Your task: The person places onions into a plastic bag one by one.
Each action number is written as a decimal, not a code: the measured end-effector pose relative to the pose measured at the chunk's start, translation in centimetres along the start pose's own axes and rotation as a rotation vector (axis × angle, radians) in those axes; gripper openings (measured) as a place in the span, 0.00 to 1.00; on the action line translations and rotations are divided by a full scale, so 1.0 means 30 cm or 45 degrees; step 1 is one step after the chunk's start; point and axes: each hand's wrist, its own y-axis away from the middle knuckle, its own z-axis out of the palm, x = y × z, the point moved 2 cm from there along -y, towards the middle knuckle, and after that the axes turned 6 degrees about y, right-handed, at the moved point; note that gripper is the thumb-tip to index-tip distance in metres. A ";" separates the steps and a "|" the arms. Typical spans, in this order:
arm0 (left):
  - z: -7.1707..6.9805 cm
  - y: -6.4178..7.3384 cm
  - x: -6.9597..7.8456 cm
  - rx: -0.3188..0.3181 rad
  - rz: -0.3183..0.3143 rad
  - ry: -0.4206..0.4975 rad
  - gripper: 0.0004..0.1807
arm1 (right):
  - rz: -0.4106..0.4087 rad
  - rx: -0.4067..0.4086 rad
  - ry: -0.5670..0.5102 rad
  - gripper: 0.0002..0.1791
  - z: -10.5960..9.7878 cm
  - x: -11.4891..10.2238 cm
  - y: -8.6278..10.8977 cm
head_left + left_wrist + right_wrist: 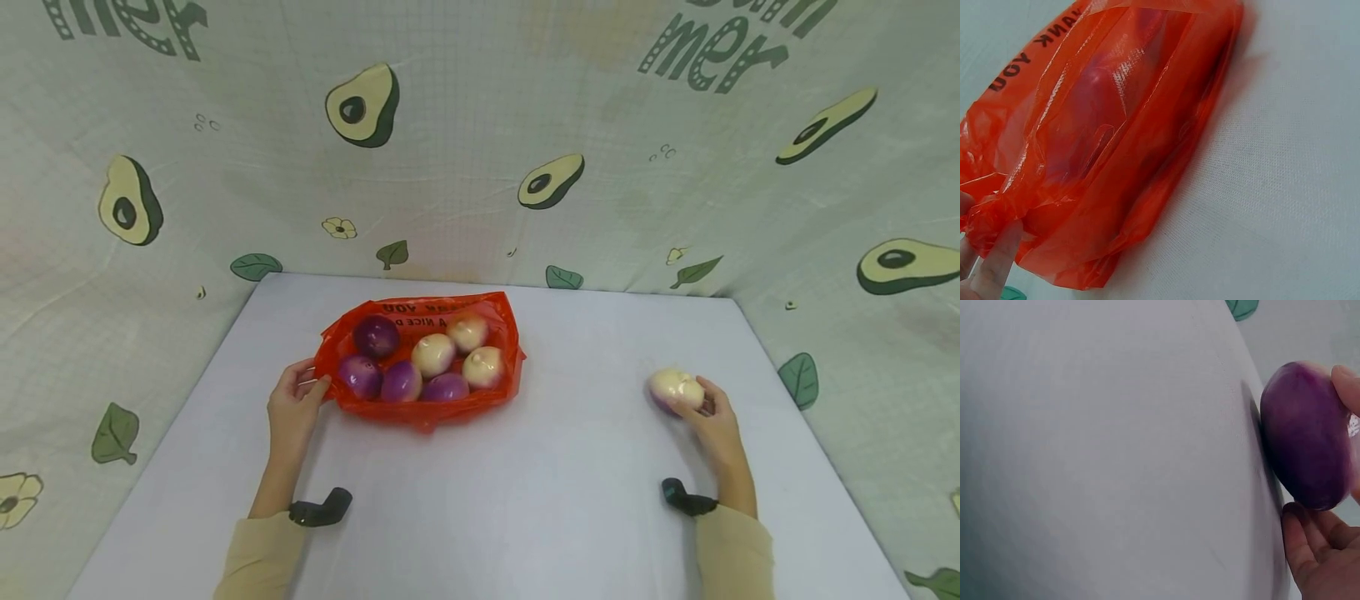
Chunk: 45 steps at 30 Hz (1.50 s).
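Observation:
A red plastic bag (420, 414) lies open on the left half of the white table. Inside it sit several glossy purple-and-cream onions (433, 356), some with the pale end up. My left hand (294, 408) pinches the bag's left edge; in the left wrist view the fingers (999, 259) press into the gathered plastic. Far to the right, my right hand (711, 421) holds a single onion (675, 387) between thumb and fingers, low over the table. The right wrist view shows that onion's deep purple side (1304, 437), with fingertips beneath it.
The white table (517, 500) ends at a hanging cloth (465, 125) printed with avocados and leaves, which rises behind and along both sides. A dark wrist camera (321, 508) sits on the left wrist and another camera (686, 497) on the right.

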 end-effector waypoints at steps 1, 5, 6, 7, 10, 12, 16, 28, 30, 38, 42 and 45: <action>-0.001 0.000 0.000 -0.002 -0.001 -0.004 0.21 | 0.003 0.005 0.006 0.46 -0.001 0.002 -0.002; -0.002 0.002 0.001 -0.009 -0.010 -0.020 0.21 | 0.008 0.018 0.044 0.45 -0.007 0.012 -0.012; -0.002 0.002 0.001 -0.010 -0.012 -0.020 0.21 | 0.009 0.020 0.052 0.44 -0.009 0.013 -0.014; -0.002 0.003 0.001 -0.010 -0.011 -0.021 0.21 | 0.013 0.027 0.065 0.44 -0.009 0.013 -0.014; -0.001 0.005 0.004 -0.013 0.002 0.000 0.21 | 0.034 0.025 0.068 0.44 -0.009 0.014 -0.015; -0.001 0.007 0.007 -0.020 0.015 0.012 0.21 | 0.042 0.021 0.068 0.44 -0.008 0.013 -0.015; -0.001 0.007 0.009 -0.030 0.029 0.034 0.21 | 0.056 0.018 0.063 0.45 -0.009 0.010 -0.014; 0.001 0.005 0.008 -0.016 0.011 0.020 0.20 | 0.078 0.003 0.076 0.47 -0.012 0.001 -0.012; 0.000 0.006 0.010 -0.023 0.015 0.029 0.20 | 0.072 -0.008 0.087 0.47 -0.014 -0.001 -0.010; -0.001 0.007 0.009 -0.022 0.008 0.026 0.20 | 0.053 -0.053 0.107 0.48 -0.012 -0.005 0.004; -0.002 0.007 0.008 -0.028 0.007 0.031 0.21 | 0.019 -0.089 0.128 0.47 -0.004 -0.015 0.023; -0.003 0.007 0.010 -0.038 0.014 0.035 0.21 | -0.021 -0.116 0.136 0.46 0.005 -0.025 0.036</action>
